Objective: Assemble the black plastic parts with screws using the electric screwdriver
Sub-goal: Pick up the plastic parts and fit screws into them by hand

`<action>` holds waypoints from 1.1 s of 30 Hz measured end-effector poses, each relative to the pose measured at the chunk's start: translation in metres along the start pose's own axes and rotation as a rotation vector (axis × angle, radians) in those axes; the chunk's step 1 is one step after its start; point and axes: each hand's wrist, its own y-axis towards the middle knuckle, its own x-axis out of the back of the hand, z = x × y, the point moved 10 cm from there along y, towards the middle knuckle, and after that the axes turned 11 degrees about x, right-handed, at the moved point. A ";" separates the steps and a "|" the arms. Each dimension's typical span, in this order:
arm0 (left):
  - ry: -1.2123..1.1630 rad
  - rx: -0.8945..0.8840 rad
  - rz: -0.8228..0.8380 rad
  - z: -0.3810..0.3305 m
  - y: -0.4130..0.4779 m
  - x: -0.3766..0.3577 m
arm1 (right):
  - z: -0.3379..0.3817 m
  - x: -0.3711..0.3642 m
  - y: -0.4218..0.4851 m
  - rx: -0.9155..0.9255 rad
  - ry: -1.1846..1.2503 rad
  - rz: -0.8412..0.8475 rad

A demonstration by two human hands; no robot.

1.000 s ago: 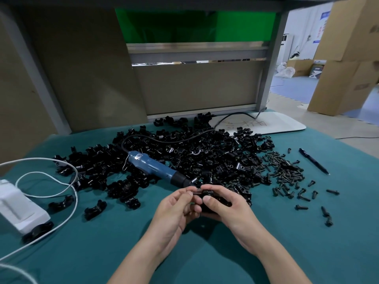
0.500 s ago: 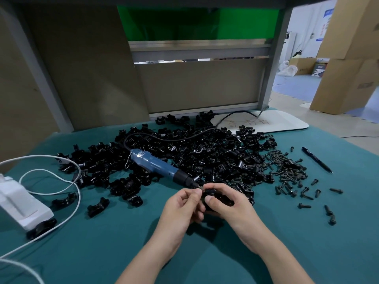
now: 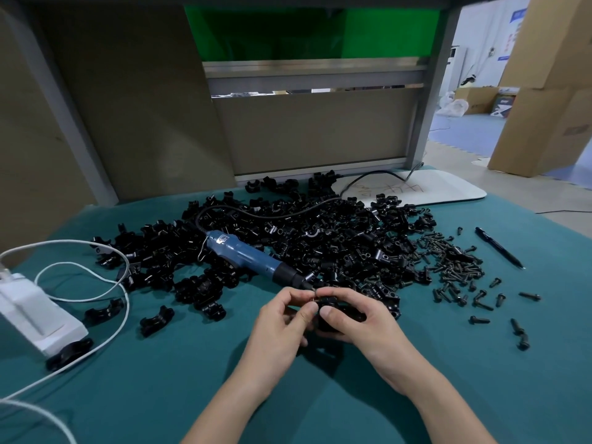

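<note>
My right hand (image 3: 354,318) grips a black plastic part (image 3: 333,310) just above the teal table, near its middle. My left hand (image 3: 282,318) pinches a small screw (image 3: 313,295) at the top of that part, thumb and forefinger curled together. The blue electric screwdriver (image 3: 246,256) lies on the table just beyond my hands, its black tip pointing toward them. Behind it spreads a big heap of black plastic parts (image 3: 320,241). A pile of dark screws (image 3: 455,264) lies to the right of the heap.
A white power box (image 3: 35,312) with white cables (image 3: 96,283) sits at the left edge. A black pen (image 3: 498,246) lies far right, a white board (image 3: 416,187) at the back. Loose black parts (image 3: 157,320) and screws (image 3: 515,328) lie scattered on the teal cloth (image 3: 160,395).
Both hands stayed close together on the part; the left hand's fingers shifted slightly at the screw. The view moved a little.
</note>
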 end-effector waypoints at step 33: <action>0.025 0.029 0.085 -0.001 0.002 0.000 | 0.000 -0.003 0.000 -0.007 -0.028 0.043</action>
